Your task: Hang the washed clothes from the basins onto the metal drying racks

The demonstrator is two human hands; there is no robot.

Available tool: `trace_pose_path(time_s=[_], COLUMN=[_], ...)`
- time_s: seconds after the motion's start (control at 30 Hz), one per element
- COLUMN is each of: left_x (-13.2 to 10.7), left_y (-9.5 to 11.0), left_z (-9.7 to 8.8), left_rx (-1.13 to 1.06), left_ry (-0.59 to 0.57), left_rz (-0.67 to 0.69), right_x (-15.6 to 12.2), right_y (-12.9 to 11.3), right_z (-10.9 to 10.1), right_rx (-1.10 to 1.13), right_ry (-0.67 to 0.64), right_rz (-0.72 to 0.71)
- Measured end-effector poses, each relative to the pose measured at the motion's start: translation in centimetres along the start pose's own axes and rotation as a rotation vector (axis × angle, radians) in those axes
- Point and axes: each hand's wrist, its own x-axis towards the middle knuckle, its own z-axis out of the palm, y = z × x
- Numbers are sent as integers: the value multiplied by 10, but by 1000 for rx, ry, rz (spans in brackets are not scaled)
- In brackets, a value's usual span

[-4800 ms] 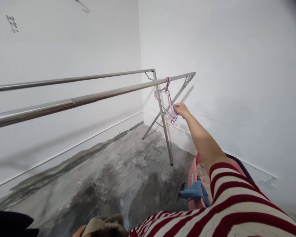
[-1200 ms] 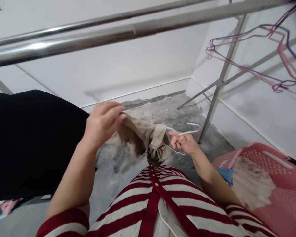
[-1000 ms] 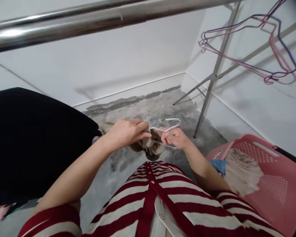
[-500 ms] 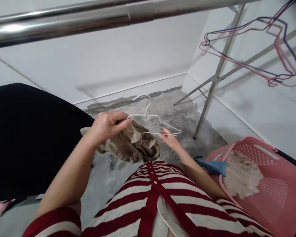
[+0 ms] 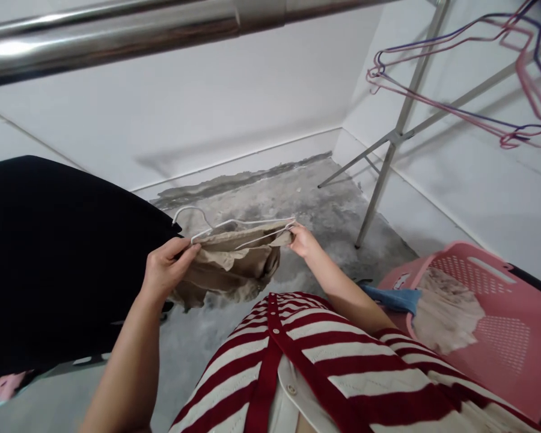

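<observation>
Beige wrinkled cloth (image 5: 229, 270) sags from a white wire hanger (image 5: 243, 222), held out above the concrete floor (image 5: 297, 192). The left hand (image 5: 168, 270) grips cloth and hanger at one end; the right hand (image 5: 303, 240) pinches the other.

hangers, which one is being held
The white wire hanger, with beige cloth, held by left hand and right hand; the pink and purple hangers hang apart.

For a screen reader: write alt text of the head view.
Left hand and right hand hold a white wire hanger along the top of a crumpled beige garment above a concrete floor. A pink laundry basket sits at right, below a drying rack.
</observation>
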Motion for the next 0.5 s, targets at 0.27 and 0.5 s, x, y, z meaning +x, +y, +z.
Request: trace_pose_path(time_s=[0.27,0.5], left_x=[-13,-16], left_y=[13,29], left_z=[8,35], left_rx=[184,649], left_ry=[41,152], left_rz=[188,147], right_x=[-10,-35], right_y=[-41,-60], right_z=[-14,-15], right_rx=[-84,-682], right_ry=[105,373], right_rz=[-141,-563])
